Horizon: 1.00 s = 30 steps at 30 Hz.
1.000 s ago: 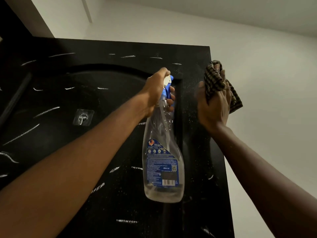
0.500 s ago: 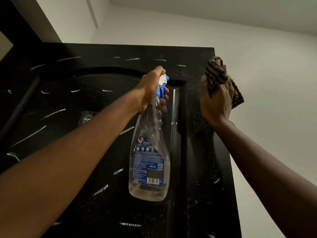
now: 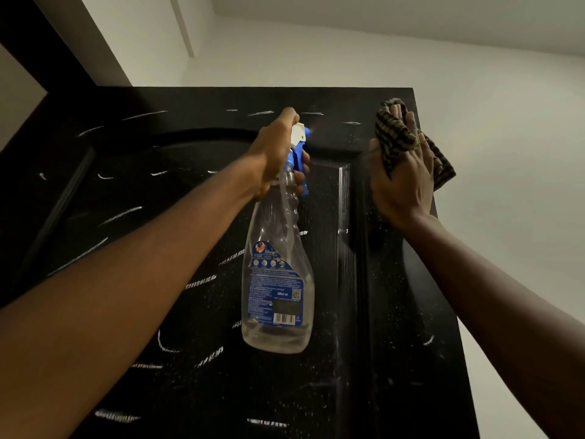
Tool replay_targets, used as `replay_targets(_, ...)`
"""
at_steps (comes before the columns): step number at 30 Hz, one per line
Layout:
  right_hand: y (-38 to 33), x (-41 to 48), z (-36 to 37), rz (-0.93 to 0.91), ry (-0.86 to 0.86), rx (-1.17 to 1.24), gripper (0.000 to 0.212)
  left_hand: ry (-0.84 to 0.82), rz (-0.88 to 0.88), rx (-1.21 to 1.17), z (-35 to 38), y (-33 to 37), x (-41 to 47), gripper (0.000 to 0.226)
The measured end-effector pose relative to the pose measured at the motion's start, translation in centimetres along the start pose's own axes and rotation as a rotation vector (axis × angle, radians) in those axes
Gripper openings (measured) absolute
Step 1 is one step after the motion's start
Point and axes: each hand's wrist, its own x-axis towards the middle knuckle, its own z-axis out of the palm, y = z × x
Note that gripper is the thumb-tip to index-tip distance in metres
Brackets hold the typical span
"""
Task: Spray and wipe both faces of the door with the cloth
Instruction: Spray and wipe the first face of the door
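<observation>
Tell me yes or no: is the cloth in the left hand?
No: the right hand holds the cloth; the left hand grips the spray bottle.

Looks like an indoor room, probably in a home: black panelled door (image 3: 126, 312) across centre and bottom, plain white wall (image 3: 506, 217) at right, white ceiling (image 3: 411, 11) along top, dark door frame (image 3: 38, 58) at upper left.
</observation>
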Motion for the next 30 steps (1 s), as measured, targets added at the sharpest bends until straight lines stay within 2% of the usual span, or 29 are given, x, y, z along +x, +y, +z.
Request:
replay_targets(10,2.0,0.7,-1.0,0.083,0.011,-0.035,0.056,0.025,-0.006,0.018,1.1,0.2,0.9,0.046)
replay_targets(16,2.4,3.0,-0.3,0.024,-0.074,-0.133,0.058,0.041,-0.040,0.098,0.2,0.0,1.5,0.054)
replay_targets(21,1.5,6.9,1.4,-0.011,-0.130,-0.175,0.055,0.071,-0.066,0.067,-1.2,-0.1,2.0,0.043)
replay_targets(26,0.7,10.6,5.2,0.085,-0.423,-0.262,0.066,0.072,-0.084,0.052,-3.2,-0.3,2.5,0.049)
replay_targets(30,-0.1,7.4,7.7,-0.185,-0.657,-0.361,0.067,0.060,-0.100,0.060,-5.1,-0.9,2.4,0.055)
